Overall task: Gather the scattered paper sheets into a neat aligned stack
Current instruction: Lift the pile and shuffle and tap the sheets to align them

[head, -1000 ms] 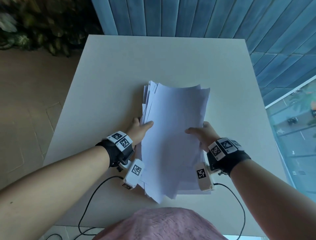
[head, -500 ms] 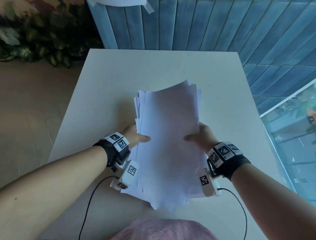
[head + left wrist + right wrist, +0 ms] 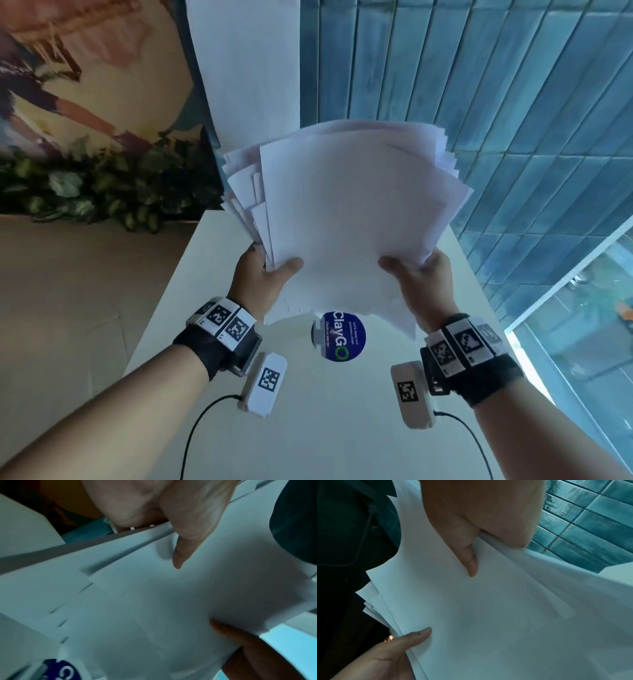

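A thick bundle of white paper sheets point(image 3: 346, 212) is raised off the white table point(image 3: 329, 411), tilted up towards me, its edges fanned and uneven at the left and top right. My left hand point(image 3: 265, 274) grips its left side, thumb on the front sheet, the other fingers hidden behind. My right hand point(image 3: 416, 274) grips the right side the same way. In the left wrist view the left thumb point(image 3: 185, 545) presses the paper sheets point(image 3: 154, 601). In the right wrist view the right thumb point(image 3: 469, 561) lies on the paper sheets point(image 3: 488, 608).
A round blue sticker point(image 3: 343, 336) marked ClayGO lies on the table under the bundle. A white pillar point(image 3: 246, 68) and blue tiled wall point(image 3: 496, 85) stand behind the table. Plants point(image 3: 102, 192) line the floor at left. Glass panels point(image 3: 582, 308) run along the right.
Both hands have lifted the bundle from lying low over the table to held up and tilted. The blue sticker beneath has come into view. My head has tilted up.
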